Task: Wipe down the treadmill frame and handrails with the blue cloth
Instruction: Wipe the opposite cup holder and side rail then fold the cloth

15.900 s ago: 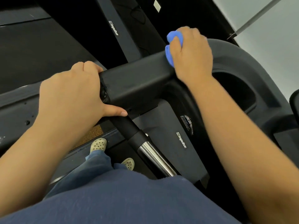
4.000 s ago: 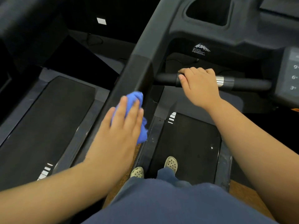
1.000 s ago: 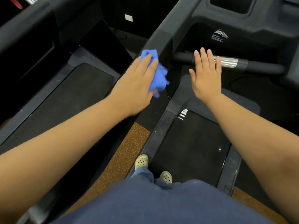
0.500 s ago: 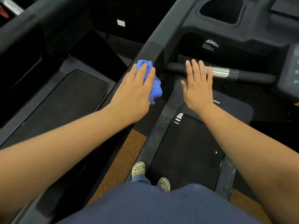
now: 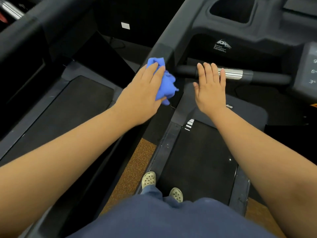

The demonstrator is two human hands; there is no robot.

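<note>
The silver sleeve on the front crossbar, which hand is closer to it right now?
Right. The right hand is spread flat at the crossbar, just beside the silver sleeve. The left hand presses the blue cloth on the side handrail, farther left.

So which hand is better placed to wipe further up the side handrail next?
Left. The left hand presses the blue cloth against the side handrail, so it probably only needs to slide upward. The right hand is bare, fingers straight over the front crossbar.
</note>
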